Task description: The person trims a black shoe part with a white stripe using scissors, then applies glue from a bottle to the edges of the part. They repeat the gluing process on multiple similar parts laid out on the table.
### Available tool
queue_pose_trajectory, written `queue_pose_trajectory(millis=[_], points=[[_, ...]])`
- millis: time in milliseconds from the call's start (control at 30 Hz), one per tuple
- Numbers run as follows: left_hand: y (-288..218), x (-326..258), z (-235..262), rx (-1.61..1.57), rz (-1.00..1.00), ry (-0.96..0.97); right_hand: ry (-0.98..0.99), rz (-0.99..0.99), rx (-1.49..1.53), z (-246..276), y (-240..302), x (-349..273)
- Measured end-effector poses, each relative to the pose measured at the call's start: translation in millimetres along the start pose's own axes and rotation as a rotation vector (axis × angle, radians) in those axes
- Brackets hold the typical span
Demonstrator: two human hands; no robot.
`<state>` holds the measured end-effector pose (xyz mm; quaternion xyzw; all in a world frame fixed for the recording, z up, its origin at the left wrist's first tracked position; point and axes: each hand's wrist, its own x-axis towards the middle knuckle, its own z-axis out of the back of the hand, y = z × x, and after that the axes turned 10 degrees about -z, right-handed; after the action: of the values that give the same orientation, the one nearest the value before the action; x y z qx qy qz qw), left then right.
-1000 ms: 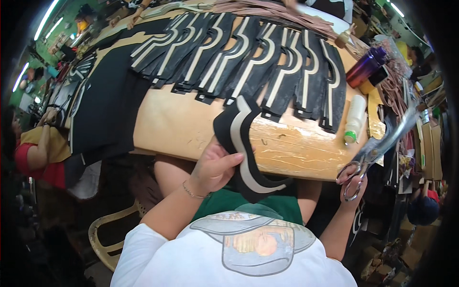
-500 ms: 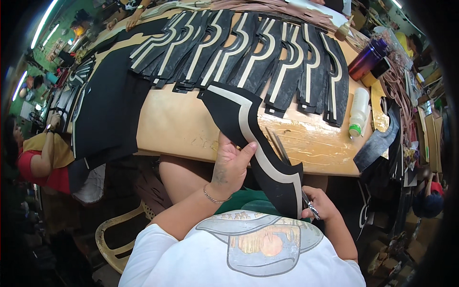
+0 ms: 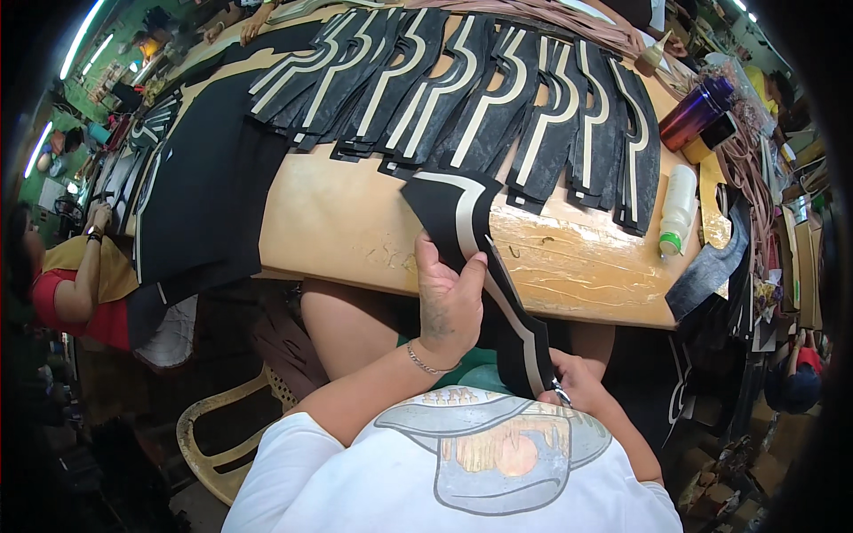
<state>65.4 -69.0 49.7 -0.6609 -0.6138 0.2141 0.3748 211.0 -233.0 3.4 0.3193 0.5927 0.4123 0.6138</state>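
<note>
A long black piece of sheet material [image 3: 426, 197] with a white strip [image 3: 466, 222] along its curved edge hangs over the table's front edge toward my lap. My left hand [image 3: 450, 298] pinches it near the middle, thumb on top, fingers underneath. At the near end, my right hand [image 3: 582, 384] is closed around the metal handles of a pair of scissors [image 3: 559, 392]. The scissors lie beside the piece's right edge, their blades mostly hidden behind it. Whether the blades are apart cannot be made out.
Fanned-out stacks of similar black pieces [image 3: 544, 120] cover the far part of the wooden table [image 3: 338, 222]. A large black sheet [image 3: 200, 178] drapes over its left side. At right stand a purple bottle [image 3: 695, 115] and a white squeeze bottle [image 3: 679, 202]. Another person [image 3: 75, 275] works at far left.
The black piece has turned more edge-on, and its near end has shifted left. My right hand with the scissors has moved slightly left and down. My left hand keeps its pinch.
</note>
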Motion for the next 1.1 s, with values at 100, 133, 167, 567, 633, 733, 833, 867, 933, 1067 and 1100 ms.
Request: queue_pose_trajectory(millis=[100,133,167,567,633,733,833,867,933,1067,1100], points=[[1.5,5.4,0.3,-0.027,0.050,-0.072,-0.015,-0.042,-0.024,-6.1,9.3,5.2],[1.6,6.5,0.5,-0.030,0.041,-0.078,-0.018,-0.069,-0.049,-7.7,14.5,6.6],[1.3,7.7,0.3,-0.033,0.031,-0.085,-0.054,-0.052,0.010,-12.9,20.7,8.4],[-0.6,13.1,1.1,-0.011,0.000,-0.120,-0.025,-0.032,0.046,-12.6,11.9,19.6],[-1.1,14.5,-0.8,0.002,-0.007,-0.124,-0.029,-0.029,0.043,-12.3,11.8,20.0],[-0.5,16.9,-1.6,0.022,-0.025,-0.133,-0.030,-0.026,0.051,-11.9,11.9,20.1],[1.6,20.6,2.2,0.046,-0.029,-0.151,-0.023,-0.025,0.039,-9.8,10.4,18.8],[0.7,21.8,3.3,0.053,-0.026,-0.158,-0.019,-0.025,0.031,-8.3,9.2,18.0],[0.5,22.6,3.9,0.062,-0.028,-0.166,-0.031,-0.035,0.022,-5.9,4.4,15.9],[-0.4,21.9,1.2,0.053,-0.032,-0.155,-0.027,-0.045,0.037,-6.5,4.2,16.0],[-0.9,21.5,0.3,0.046,-0.029,-0.150,-0.022,-0.051,0.057,-6.9,5.3,16.2]])
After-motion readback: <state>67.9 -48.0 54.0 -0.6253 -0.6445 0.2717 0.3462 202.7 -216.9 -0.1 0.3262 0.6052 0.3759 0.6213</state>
